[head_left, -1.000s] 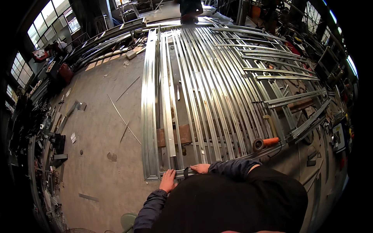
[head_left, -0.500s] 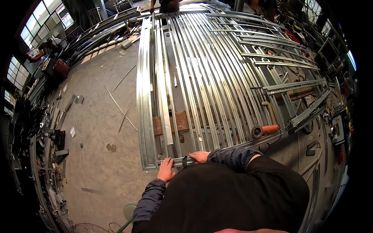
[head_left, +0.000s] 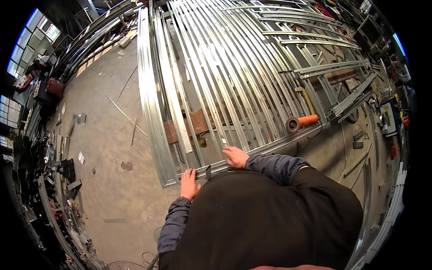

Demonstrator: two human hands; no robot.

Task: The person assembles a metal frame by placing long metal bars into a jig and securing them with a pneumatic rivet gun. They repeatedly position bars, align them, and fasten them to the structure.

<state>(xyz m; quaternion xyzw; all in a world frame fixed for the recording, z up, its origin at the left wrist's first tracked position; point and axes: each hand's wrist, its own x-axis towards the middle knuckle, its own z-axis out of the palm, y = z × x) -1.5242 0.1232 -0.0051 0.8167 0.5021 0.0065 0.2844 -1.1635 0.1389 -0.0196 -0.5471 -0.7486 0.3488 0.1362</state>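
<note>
A large frame of shiny metal profiles spreads out before me, with many long parallel bars (head_left: 225, 90) running away from a near edge rail (head_left: 265, 147). My left hand (head_left: 189, 185) rests at the frame's near left corner, fingers stretched over the rail. Farther right, my right hand (head_left: 236, 157) is just past the same rail by the bar ends, its fingers apart with nothing in them. A small black piece (head_left: 208, 172) sits on the rail between my hands. An orange angle grinder (head_left: 308, 120) lies on the frame's near right part.
A rust-brown beam (head_left: 198, 122) runs crosswise under the bars. Loose thin strips (head_left: 120, 109) lie on the concrete floor at left. Metal scrap (head_left: 67, 168) lines the left side. A yellow-handled tool (head_left: 307, 100) and a blue-and-white case (head_left: 389, 118) are at right.
My view has tilted and shifted, so the frame sits higher and farther left. My right hand has lifted off the rail's near edge and moved slightly forward; my left stays at the corner.
</note>
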